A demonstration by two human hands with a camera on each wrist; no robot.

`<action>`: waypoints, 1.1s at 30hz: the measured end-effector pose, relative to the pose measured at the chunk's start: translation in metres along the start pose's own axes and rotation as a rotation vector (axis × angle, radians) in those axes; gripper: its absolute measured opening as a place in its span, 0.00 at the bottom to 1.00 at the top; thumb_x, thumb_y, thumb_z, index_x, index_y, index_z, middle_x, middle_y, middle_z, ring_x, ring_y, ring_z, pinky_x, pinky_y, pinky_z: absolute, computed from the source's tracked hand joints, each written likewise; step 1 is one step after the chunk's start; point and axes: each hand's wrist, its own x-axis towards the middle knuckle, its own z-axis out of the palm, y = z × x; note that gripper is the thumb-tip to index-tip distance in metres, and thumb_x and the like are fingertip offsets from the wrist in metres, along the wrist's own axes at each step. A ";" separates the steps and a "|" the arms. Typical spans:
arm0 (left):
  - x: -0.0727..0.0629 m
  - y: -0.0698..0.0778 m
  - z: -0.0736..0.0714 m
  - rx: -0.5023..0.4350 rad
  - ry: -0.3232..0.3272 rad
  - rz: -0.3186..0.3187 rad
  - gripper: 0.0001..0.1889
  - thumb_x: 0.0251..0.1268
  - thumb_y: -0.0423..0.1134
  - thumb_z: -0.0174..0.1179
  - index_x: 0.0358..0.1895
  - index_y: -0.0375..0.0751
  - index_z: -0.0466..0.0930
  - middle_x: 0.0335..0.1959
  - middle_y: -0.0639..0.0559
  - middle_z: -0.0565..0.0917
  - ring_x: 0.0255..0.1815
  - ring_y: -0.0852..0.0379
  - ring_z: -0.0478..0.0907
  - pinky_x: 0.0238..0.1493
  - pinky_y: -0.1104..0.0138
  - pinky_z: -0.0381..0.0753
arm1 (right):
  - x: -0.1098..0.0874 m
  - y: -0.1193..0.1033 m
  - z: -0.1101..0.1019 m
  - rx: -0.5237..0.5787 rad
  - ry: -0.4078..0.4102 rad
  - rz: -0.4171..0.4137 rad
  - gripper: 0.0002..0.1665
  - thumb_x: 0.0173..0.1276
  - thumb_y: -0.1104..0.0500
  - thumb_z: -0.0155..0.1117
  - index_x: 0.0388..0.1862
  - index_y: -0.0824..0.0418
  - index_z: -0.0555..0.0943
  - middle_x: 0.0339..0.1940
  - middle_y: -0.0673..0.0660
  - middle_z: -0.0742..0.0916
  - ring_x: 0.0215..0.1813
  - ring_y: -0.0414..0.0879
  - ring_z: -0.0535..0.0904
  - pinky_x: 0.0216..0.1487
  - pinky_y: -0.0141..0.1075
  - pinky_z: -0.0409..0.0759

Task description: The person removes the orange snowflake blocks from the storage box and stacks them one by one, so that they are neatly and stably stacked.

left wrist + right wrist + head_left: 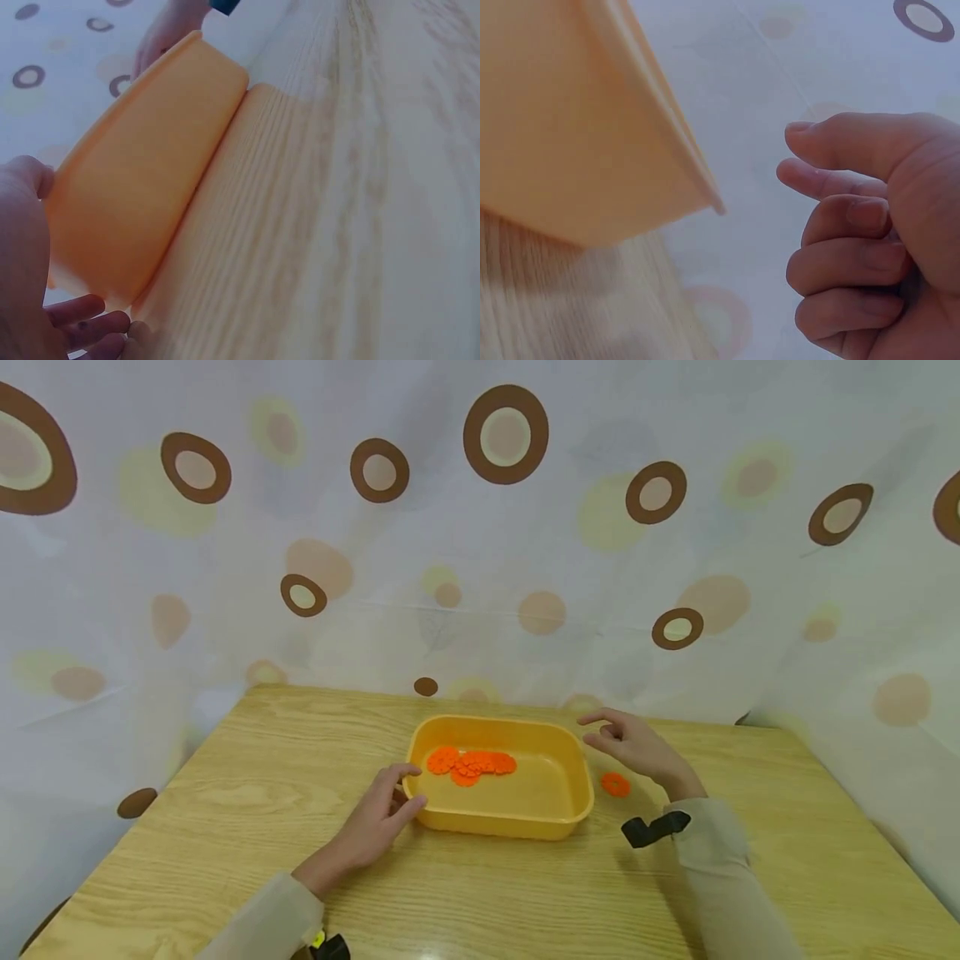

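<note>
A yellow plastic basin (510, 823) stands on the wooden table. Several orange notched discs (465, 775) lie in its left half, partly overlapping. My left hand (375, 822) holds the basin's left end, thumb over the front rim. In the left wrist view, the fingers (84, 307) curl low beside the outer wall. To the right of the basin hovers my right hand (637, 747), holding nothing. Its thumb (847, 142) and index finger stand out while the other fingers curl in. One more orange disc (616, 785), with a hole in its middle, lies on the table below that hand.
The wooden table (270, 760) extends around the basin, with its far edge close behind it. A pale cloth (450, 552) printed with brown rings hangs behind and along the sides. Black straps (655, 828) sit at both wrists.
</note>
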 end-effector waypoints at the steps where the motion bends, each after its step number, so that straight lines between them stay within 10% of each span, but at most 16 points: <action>1: 0.000 0.000 0.000 0.004 0.002 -0.009 0.22 0.72 0.45 0.54 0.63 0.40 0.66 0.52 0.43 0.71 0.40 0.57 0.71 0.44 0.68 0.74 | 0.003 -0.002 0.001 0.006 -0.006 -0.003 0.19 0.73 0.59 0.57 0.59 0.66 0.74 0.16 0.49 0.65 0.15 0.38 0.54 0.22 0.32 0.62; 22: -0.001 -0.001 -0.003 0.005 0.000 -0.032 0.22 0.72 0.46 0.54 0.63 0.41 0.65 0.51 0.45 0.71 0.40 0.57 0.70 0.42 0.69 0.73 | 0.038 -0.029 0.012 -0.061 -0.143 -0.093 0.17 0.72 0.61 0.57 0.55 0.70 0.77 0.27 0.53 0.72 0.17 0.38 0.58 0.26 0.31 0.64; 33: 0.001 -0.001 0.003 -0.006 -0.001 -0.023 0.21 0.72 0.45 0.53 0.63 0.41 0.65 0.50 0.47 0.70 0.40 0.57 0.70 0.43 0.69 0.73 | 0.044 -0.041 0.014 -0.121 -0.299 -0.066 0.20 0.73 0.59 0.56 0.59 0.69 0.75 0.14 0.46 0.64 0.19 0.39 0.57 0.29 0.32 0.64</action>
